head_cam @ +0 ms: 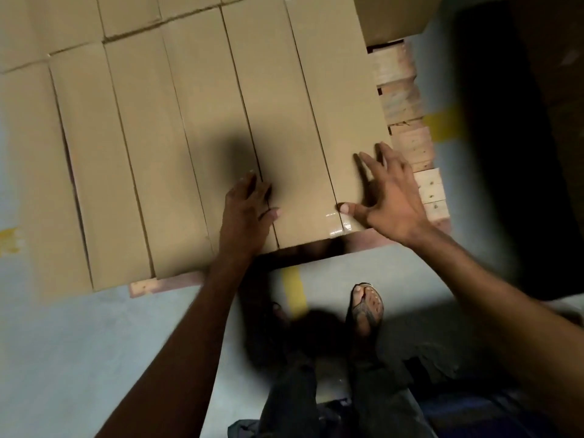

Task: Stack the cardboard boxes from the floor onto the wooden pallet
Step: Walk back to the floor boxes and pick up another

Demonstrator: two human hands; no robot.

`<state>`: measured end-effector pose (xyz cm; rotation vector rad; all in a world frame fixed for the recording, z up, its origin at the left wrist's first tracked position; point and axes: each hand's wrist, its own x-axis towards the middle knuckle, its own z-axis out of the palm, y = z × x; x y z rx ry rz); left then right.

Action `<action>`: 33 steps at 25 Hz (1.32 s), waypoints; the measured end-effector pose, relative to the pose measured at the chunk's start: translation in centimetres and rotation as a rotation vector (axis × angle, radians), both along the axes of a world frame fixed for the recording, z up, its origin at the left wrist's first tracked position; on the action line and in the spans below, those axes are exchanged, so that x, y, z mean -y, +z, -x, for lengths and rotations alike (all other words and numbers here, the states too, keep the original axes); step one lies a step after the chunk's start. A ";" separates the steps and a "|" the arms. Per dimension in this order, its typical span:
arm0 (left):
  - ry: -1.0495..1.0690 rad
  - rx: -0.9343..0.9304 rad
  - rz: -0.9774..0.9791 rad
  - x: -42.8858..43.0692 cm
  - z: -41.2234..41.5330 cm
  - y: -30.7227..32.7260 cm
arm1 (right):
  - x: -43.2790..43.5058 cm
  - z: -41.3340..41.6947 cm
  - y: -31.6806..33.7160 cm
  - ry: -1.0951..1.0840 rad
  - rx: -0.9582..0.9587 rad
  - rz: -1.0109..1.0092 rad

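Neither grip is clamping anything: my left grip is lying flat, fingers spread, over the seam between two boxes, and my right grip is pressing open-fingered on the end box by the pallet's right edge. Nearest me, the floor is showing one sandalled foot and no box waiting in view. Beyond it the pallet is carrying a front row of six long boxes side by side. Behind, I am counting at least four more tops, blurred, and one bigger box far right. I am judging this layer nearly filled, with the end box being squared up.
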<state>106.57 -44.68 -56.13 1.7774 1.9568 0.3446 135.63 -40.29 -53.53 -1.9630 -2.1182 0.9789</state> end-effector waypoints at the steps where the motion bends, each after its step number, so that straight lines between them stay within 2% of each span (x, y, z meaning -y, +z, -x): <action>1: -0.053 0.026 0.040 1.4 0.0 -0.1 | 1.5 0.7 0.1 0.125 0.057 0.000; 3: -0.211 0.021 0.128 3.5 0.3 -0.2 | 4.2 1.4 -0.7 0.313 0.184 0.013; 6: -0.370 -0.149 0.156 4.9 0.7 -0.7 | 5.7 2.2 -1.8 0.375 0.289 -0.110; 9: -0.342 -0.219 0.022 5.5 0.3 -0.8 | 5.6 2.8 -1.7 0.363 0.329 -0.159; 11: -0.325 -0.219 0.007 6.0 0.1 -1.0 | 5.7 3.1 -1.4 0.362 0.339 -0.133; 14: -0.312 -0.244 0.048 6.5 -0.5 -0.5 | 5.7 3.6 -0.6 0.362 0.365 -0.076; 17: -0.296 -0.157 0.170 6.0 -0.7 0.4 | 5.6 4.1 0.5 0.382 0.379 0.026; 20: -0.168 0.076 0.218 4.8 -0.1 3.1 | 5.7 5.2 3.0 0.313 0.209 0.124; 25: 0.153 0.311 0.057 4.6 1.7 11.9 | 6.9 8.4 11.8 0.010 -0.104 0.086; 28: 0.254 0.521 0.021 7.2 2.6 18.5 | 8.7 10.2 18.6 -0.152 -0.280 0.106; 33: 0.389 0.620 -0.083 12.5 4.5 30.0 | 11.8 13.4 29.8 -0.285 -0.546 0.097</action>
